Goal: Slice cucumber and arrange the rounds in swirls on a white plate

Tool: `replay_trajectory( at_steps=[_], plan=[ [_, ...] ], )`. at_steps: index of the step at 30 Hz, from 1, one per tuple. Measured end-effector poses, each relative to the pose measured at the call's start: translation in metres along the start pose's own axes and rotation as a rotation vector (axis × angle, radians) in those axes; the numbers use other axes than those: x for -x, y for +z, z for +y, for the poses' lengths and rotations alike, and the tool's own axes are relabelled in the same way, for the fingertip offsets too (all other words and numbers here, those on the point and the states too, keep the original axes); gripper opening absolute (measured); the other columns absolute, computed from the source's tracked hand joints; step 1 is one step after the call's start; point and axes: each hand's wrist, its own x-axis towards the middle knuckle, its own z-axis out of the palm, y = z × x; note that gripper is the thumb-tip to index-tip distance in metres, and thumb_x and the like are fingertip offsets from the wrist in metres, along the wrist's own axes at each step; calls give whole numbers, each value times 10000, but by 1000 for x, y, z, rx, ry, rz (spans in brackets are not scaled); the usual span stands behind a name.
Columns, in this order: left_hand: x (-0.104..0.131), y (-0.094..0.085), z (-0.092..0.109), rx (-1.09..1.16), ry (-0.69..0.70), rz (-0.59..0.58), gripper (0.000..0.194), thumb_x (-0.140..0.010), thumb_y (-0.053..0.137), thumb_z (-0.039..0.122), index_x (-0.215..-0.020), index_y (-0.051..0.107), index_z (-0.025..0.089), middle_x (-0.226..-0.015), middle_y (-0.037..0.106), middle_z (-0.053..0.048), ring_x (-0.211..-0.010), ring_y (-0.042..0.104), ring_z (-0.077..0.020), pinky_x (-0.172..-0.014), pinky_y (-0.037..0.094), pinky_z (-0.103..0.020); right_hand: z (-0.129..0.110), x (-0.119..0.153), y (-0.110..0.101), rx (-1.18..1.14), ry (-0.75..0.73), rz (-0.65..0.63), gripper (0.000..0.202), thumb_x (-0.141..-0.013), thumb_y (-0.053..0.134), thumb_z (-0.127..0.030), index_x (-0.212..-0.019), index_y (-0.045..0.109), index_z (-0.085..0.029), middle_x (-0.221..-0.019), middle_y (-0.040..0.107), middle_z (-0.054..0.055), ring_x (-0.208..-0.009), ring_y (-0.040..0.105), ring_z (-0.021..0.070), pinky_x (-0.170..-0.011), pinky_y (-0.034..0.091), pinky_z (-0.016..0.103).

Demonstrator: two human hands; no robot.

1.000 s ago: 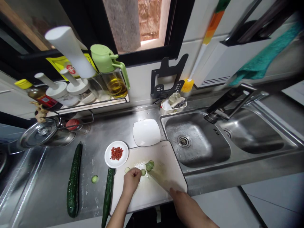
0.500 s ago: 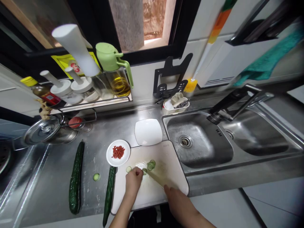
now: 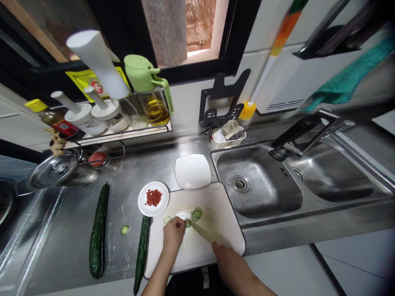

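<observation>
My left hand (image 3: 173, 235) is closed, its fingers curled at the edge of a small cucumber piece (image 3: 187, 223) on the white cutting board (image 3: 216, 209). Most of what lies under those fingers is hidden. My right hand (image 3: 231, 263) grips a knife (image 3: 203, 234), its blade tip close beside that piece. Several thin cucumber slices (image 3: 196, 214) overlap just beyond the blade, and a pale slice (image 3: 167, 220) lies left of my left hand. A whole cucumber (image 3: 142, 250) rests along the board's left edge.
A small plate of red dried berries (image 3: 153, 197) and a white square dish (image 3: 193, 170) stand behind the board. Farther left are another cucumber (image 3: 99, 232) and a cut cucumber end (image 3: 125, 230). The double sink (image 3: 262, 181) is to the right, a seasoning rack (image 3: 123, 133) at the back.
The knife has shifted slightly, with a narrow gap now between its tip and the cucumber piece. My left hand has hardly moved.
</observation>
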Motion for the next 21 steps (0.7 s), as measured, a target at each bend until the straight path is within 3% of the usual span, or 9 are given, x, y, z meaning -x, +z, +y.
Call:
replay_trajectory(
  at_steps=[10, 15, 21],
  plan=[
    [0, 1, -2, 27, 5, 1, 223, -755, 486, 269, -586, 604, 184, -532, 591, 22, -542, 524, -114, -566, 352, -196, -3, -5, 2, -9, 16, 24, 495, -775, 310, 25, -1173, 566, -121, -1010, 675, 149, -921, 638, 228, -727, 465, 268],
    [2, 3, -7, 15, 29, 9, 239, -763, 481, 304, -607, 615, 182, -536, 576, 32, -538, 507, -108, -575, 352, -194, 9, 2, 5, -26, 15, -15, 557, -776, 275, 40, -1246, 535, -111, -1079, 659, 144, -985, 618, 234, -805, 457, 292],
    [2, -21, -23, -22, -37, 120, 258, -779, 481, 351, -687, 660, 190, -588, 623, 23, -585, 553, -123, -597, 364, -196, 30, 5, 25, -66, 14, -20, 549, -791, 237, 35, -1232, 536, -101, -1061, 662, 142, -957, 621, 229, -769, 456, 296]
  ],
)
